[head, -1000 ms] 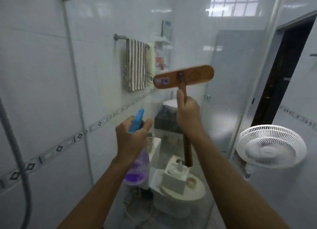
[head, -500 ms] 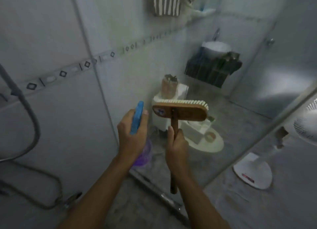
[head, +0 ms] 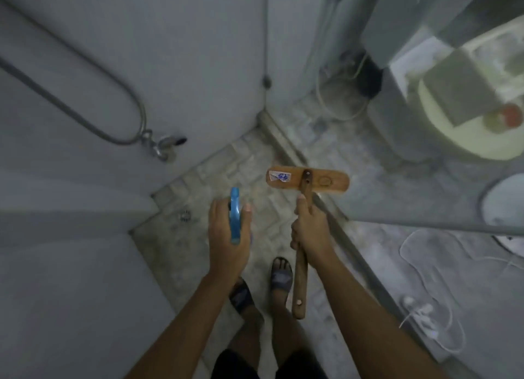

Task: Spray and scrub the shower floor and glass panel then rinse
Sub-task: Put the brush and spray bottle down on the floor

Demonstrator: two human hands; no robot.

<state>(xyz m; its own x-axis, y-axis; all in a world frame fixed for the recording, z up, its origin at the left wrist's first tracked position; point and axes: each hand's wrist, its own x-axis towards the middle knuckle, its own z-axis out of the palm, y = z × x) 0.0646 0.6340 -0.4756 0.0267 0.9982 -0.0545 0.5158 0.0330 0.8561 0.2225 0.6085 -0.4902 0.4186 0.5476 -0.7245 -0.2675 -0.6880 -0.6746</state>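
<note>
Grey shower floor (head: 195, 239) lies below. Left hand (head: 226, 238) curls its fingers round the blue-topped spray bottle (head: 234, 217); right hand (head: 310, 232) fingers wrap the wooden brush (head: 307, 180) handle, head farther out beside the glass panel (head: 391, 163).

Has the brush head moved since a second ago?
Yes, downward: the brush head went from high against the glass panel to low over the shower floor.

Holds both bare forearms out forward and down, side by side and apart. Wraps the left hand (head: 229, 234) round a blue sprayer (head: 234, 217), back of the hand up and thumb at its right side. Clenches the right hand (head: 309, 228) round a brush handle (head: 300, 279), thumb laid along it.
</note>
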